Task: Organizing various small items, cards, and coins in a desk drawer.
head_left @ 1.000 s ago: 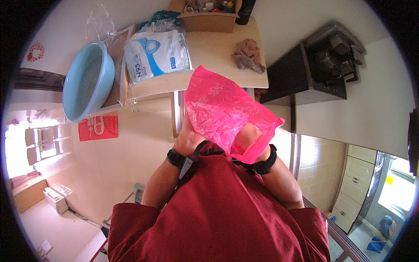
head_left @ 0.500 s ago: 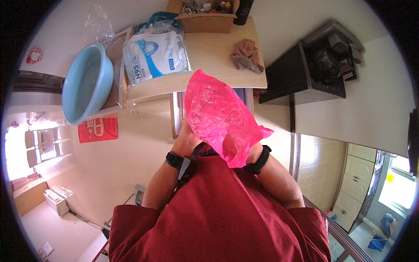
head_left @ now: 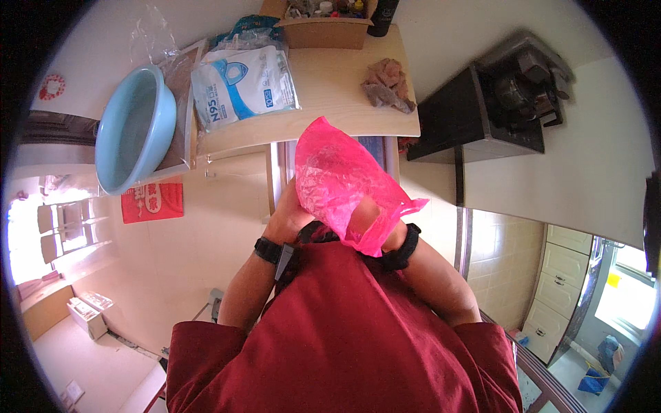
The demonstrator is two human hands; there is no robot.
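Bag up, left hand against it, right hand inside (fingers hidden, can't tell either grip), counter beyond!

Short-sleeved shirt, loose, dark red. Left-wrist strap, black, with grey angular piece. Right-wrist band, thick, black.

The left hand is up in front of the chest, its fingers out of sight, with the left forearm slanting down and outward from it. Just right of it, the right hand angles inward (only partly visible), the right forearm sloping away below.
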